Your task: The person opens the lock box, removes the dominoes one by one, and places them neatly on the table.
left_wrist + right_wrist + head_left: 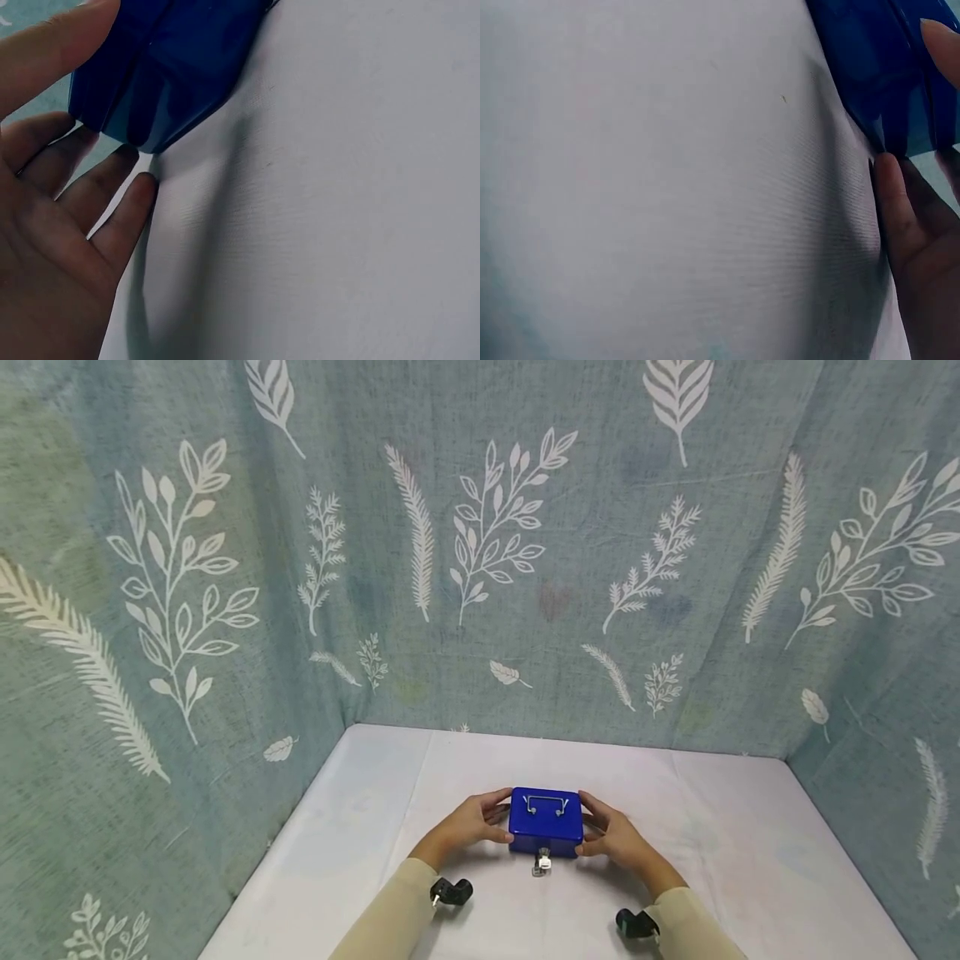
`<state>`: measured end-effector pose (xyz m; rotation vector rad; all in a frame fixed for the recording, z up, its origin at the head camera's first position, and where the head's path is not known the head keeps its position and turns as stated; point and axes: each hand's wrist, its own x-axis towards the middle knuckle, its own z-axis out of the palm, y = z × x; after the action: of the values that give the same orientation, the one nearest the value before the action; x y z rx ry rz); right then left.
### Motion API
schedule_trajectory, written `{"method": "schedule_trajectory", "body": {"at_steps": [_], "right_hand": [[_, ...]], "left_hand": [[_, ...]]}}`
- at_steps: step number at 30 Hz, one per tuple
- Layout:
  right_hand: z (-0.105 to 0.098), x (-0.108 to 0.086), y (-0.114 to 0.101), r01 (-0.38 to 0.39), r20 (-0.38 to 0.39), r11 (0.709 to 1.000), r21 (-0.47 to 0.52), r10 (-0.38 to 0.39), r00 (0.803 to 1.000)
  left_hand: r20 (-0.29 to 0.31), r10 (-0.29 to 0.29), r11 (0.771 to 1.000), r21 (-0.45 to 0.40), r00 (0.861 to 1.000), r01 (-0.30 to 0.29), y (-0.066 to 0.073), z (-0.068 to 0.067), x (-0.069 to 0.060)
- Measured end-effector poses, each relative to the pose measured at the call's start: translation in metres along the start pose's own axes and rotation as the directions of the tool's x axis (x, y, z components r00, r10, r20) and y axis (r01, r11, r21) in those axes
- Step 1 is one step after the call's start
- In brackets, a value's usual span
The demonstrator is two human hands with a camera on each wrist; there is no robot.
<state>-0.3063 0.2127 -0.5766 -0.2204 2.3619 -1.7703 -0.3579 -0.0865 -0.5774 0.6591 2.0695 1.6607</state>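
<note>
A small blue metal cash box (546, 812) sits on the white-covered table in the head view, its lid down and a thin wire handle (546, 804) lying on top. Silver keys (542, 862) hang at the lock on its front. My left hand (472, 820) holds the box's left side, thumb at the front corner and fingers spread along the side toward the back. On the opposite side, my right hand (611, 837) holds it the same way. Both wrist views show fingertips against the blue box (180, 67), (877, 67); part of the right hand is cut off.
White cloth (750, 843) covers the table under and around the box. Blue-green curtains (555, 677) with white leaf prints stand behind the table and along both sides. A black wrist camera (451, 892) sits at the left cuff, another black camera (637, 924) at the right.
</note>
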Motion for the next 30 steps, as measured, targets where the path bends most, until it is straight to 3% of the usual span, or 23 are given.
{"method": "schedule_trajectory", "body": {"at_steps": [11, 18, 26, 30], "right_hand": [[-0.012, 0.002, 0.008, 0.012, 0.068, 0.998, 0.068, -0.016, 0.998], [-0.012, 0.004, 0.004, -0.009, 0.106, 0.995, 0.097, -0.001, 0.994], [-0.009, 0.005, -0.002, -0.077, 0.089, 0.977, 0.2, 0.061, 0.994], [-0.006, 0.006, -0.004, -0.102, 0.035, 0.978, 0.184, 0.097, 0.995]], "left_hand": [[-0.027, -0.005, 1.0, 0.001, 1.0, 0.005, -0.003, 0.002, 0.008], [-0.015, 0.057, 0.997, -0.042, 0.998, -0.057, -0.004, -0.004, 0.01], [-0.108, 0.019, 1.0, -0.022, 0.994, -0.022, -0.001, 0.0, 0.015], [-0.168, -0.013, 0.999, -0.044, 0.986, 0.006, 0.001, 0.007, 0.019]]}}
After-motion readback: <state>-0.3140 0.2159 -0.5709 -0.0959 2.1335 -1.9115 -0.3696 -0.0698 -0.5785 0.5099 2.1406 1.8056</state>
